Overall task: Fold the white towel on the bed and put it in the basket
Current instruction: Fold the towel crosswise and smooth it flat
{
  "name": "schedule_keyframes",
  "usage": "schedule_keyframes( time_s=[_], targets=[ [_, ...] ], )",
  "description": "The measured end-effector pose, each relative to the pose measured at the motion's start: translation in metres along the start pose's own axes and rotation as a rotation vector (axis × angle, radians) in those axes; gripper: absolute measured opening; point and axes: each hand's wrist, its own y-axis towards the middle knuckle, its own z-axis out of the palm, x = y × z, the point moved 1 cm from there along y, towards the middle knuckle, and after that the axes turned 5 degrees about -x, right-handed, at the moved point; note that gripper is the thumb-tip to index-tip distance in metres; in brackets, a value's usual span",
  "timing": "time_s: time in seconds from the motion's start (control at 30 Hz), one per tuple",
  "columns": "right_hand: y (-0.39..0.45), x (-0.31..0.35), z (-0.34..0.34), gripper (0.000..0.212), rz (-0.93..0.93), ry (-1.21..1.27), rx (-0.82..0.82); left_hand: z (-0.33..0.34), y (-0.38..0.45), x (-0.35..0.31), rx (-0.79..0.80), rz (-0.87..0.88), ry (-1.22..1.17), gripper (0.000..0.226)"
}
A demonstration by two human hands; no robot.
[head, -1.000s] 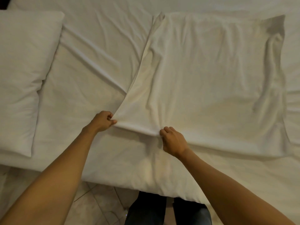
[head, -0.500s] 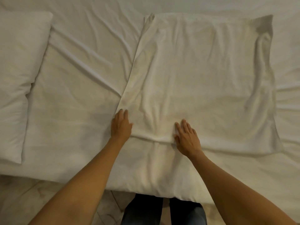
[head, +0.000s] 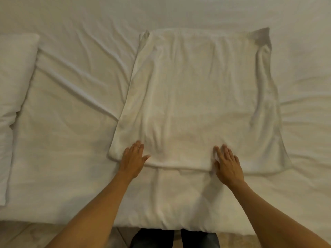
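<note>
Towel: the white terry towel (head: 197, 101), folded over itself, lies flat on the bed's creased white sheet (head: 75, 86).
Change: a second ago both hands pinched its near edge; now released, so smoothing precedes the next fold.
Left hand (head: 133, 158): flat-fingered, pressing the near-left corner.
Right hand (head: 227, 163): flat, pressing the near edge.
Beyond: white pillow (head: 14, 83), far left of the hands.
Basket: unseen.

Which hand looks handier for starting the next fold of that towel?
Probably the left hand: it lies flat beside the near left corner of the towel, ready to lift it. The right hand rests mid-edge, far from the right corner.
</note>
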Motion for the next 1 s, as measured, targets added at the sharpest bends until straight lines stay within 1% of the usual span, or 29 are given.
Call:
schedule_keyframes(
  time_s=[0.07, 0.13, 0.27, 0.4, 0.57, 0.73, 0.83, 0.93, 1.0],
  targets=[
    [0.017, -0.002, -0.019, 0.056, 0.031, 0.013, -0.035, -0.023, 0.019, -0.011, -0.057, 0.015, 0.006, 0.054],
    [0.039, -0.006, -0.041, 0.057, 0.053, 0.029, -0.079, -0.049, 0.046, -0.025, -0.085, 0.027, -0.021, 0.054],
    [0.099, -0.018, -0.094, 0.059, 0.083, 0.029, -0.17, -0.097, 0.115, -0.05, -0.069, 0.052, -0.03, 0.061],
    [0.169, -0.033, -0.14, 0.061, 0.089, 0.006, -0.188, -0.134, 0.189, -0.069, -0.071, 0.064, 0.028, 0.068],
    [0.26, -0.05, -0.173, 0.061, 0.079, -0.018, -0.209, -0.159, 0.275, -0.085, -0.075, 0.063, 0.093, 0.073],
    [0.346, -0.071, -0.199, 0.061, 0.078, -0.06, -0.266, -0.177, 0.36, -0.08, -0.105, 0.03, 0.224, 0.076],
    [0.399, -0.079, -0.216, 0.062, 0.059, -0.107, -0.29, -0.184, 0.413, -0.076, -0.104, 0.01, 0.245, 0.072],
    [0.454, -0.084, -0.234, 0.068, 0.027, -0.154, -0.317, -0.196, 0.468, -0.075, -0.131, 0.011, 0.307, 0.072],
    [0.487, -0.092, -0.248, 0.075, 0.029, -0.201, -0.318, -0.208, 0.499, -0.071, -0.171, 0.007, 0.395, 0.078]
  ],
)
